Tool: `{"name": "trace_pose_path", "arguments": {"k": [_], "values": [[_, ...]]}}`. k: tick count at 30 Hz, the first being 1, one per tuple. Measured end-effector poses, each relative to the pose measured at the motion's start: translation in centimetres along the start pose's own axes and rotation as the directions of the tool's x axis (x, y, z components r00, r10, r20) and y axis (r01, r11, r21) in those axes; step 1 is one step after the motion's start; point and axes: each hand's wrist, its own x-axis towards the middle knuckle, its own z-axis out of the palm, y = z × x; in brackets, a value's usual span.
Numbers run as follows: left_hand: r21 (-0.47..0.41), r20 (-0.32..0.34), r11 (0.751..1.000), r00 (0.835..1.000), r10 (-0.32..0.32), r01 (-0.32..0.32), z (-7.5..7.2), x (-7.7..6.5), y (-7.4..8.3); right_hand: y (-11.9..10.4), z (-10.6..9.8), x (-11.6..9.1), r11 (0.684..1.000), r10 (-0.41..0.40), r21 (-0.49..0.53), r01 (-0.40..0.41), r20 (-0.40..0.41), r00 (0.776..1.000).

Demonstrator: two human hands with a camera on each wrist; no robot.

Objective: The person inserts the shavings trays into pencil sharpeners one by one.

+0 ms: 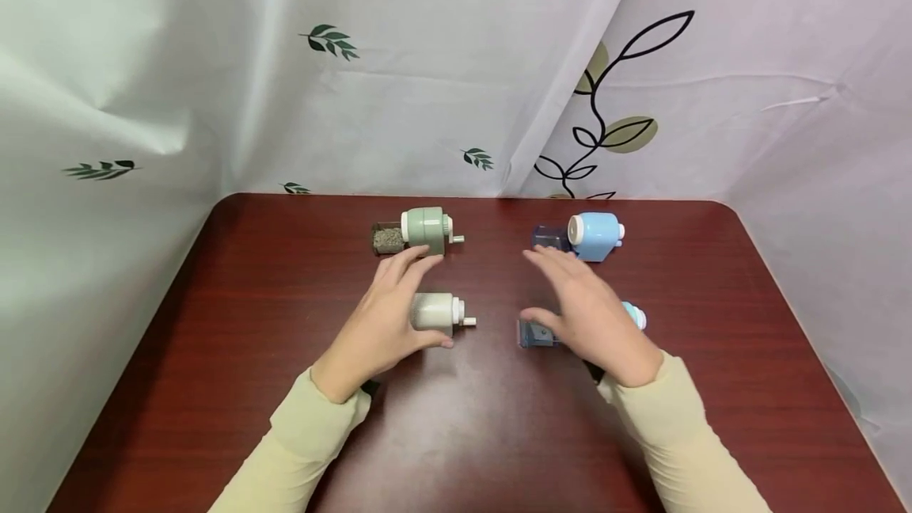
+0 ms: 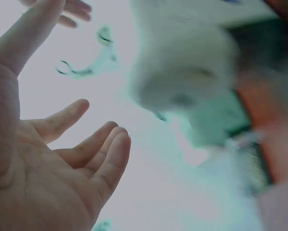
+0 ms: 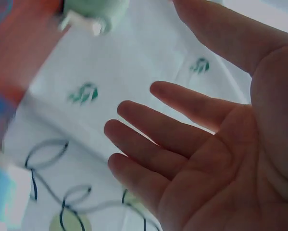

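My left hand (image 1: 379, 317) hovers above the table with fingers spread and thumb apart. It overlaps a cream crank pencil sharpener (image 1: 436, 311) in the head view. Just beyond its fingertips stands a green crank sharpener (image 1: 426, 228), its clear drawer (image 1: 388, 240) full of shavings. My right hand (image 1: 593, 313), also spread with nothing in its grasp, covers most of a teal-and-white sharpener (image 1: 634, 315) whose dark drawer (image 1: 536, 334) shows near the thumb. Behind that hand sits a blue sharpener (image 1: 597, 236). Both wrist views show bare palms: the left palm (image 2: 52, 178) and the right palm (image 3: 216, 173).
The dark red wooden table (image 1: 456, 434) carries the sharpeners in two rows. White fabric (image 1: 427, 85) with leaf prints hangs along the table's back edge and both sides.
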Motion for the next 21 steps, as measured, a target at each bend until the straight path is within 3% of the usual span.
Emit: {"name": "trace_pose_path", "arguments": {"k": [5,8,11,14,21], "values": [[0.037,-0.014,0.99,0.99,0.137,-0.137,0.5,1.2,3.8,2.1,-1.9,-1.5,0.998,0.054,-0.031,-0.053,0.006,0.999],[0.068,0.004,0.976,0.978,0.21,-0.209,1.8,1.7,5.9,3.3,-2.7,-2.3,0.997,0.059,-0.041,-0.059,0.004,0.998],[0.099,0.047,0.966,0.971,0.235,-0.239,3.5,2.2,7.6,4.4,-3.3,-3.1,0.996,0.075,-0.046,-0.074,0.022,0.997],[0.14,0.107,0.965,0.973,0.206,-0.22,5.4,2.6,8.7,5.1,-3.6,-3.7,0.993,0.11,-0.052,-0.106,0.066,0.992],[0.258,0.243,0.961,0.969,0.035,-0.099,9.5,3.5,9.4,6.0,-3.1,-4.3,0.989,0.144,-0.061,-0.136,0.157,0.977]]}}
